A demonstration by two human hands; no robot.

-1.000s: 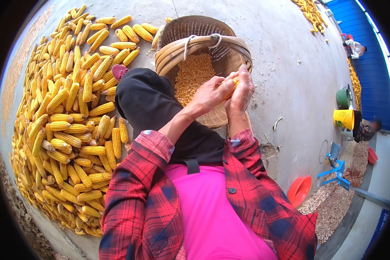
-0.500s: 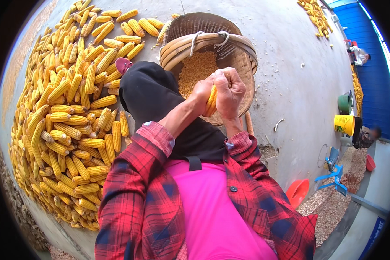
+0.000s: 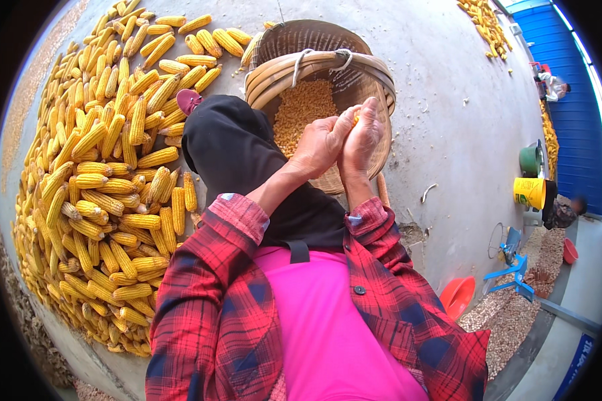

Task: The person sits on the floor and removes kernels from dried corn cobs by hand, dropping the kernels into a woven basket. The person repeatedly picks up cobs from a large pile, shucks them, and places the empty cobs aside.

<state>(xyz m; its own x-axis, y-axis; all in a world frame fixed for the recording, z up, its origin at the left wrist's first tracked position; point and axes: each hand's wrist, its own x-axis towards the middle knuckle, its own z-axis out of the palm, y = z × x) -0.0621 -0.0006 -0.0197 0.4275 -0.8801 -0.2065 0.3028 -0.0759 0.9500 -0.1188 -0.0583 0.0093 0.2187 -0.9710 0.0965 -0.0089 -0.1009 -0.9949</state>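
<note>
My left hand (image 3: 320, 148) and my right hand (image 3: 361, 140) are closed together around a yellow corn cob (image 3: 356, 118), mostly hidden by my fingers. They are held above a woven bamboo basket (image 3: 261, 92), which has loose yellow kernels (image 3: 304, 103) inside and white cord tied on its handle. My leg in black cloth (image 3: 231, 147) rests beside the basket, partly in front of it. A large pile of whole corn cobs (image 3: 114, 200) lies on the floor to my left.
More cobs (image 3: 488, 27) lie top right. Along the right are a green bucket (image 3: 531, 160), a yellow bucket (image 3: 528, 192), red basins (image 3: 456, 297), blue metal pieces (image 3: 515, 274) and light-coloured scattered material (image 3: 508, 321). Two other people (image 3: 554, 87) (image 3: 562, 212) are by the blue wall.
My hands have shifted and turned around the cob: half a second ago more of it showed between them, now most is covered. The view has moved slightly.
</note>
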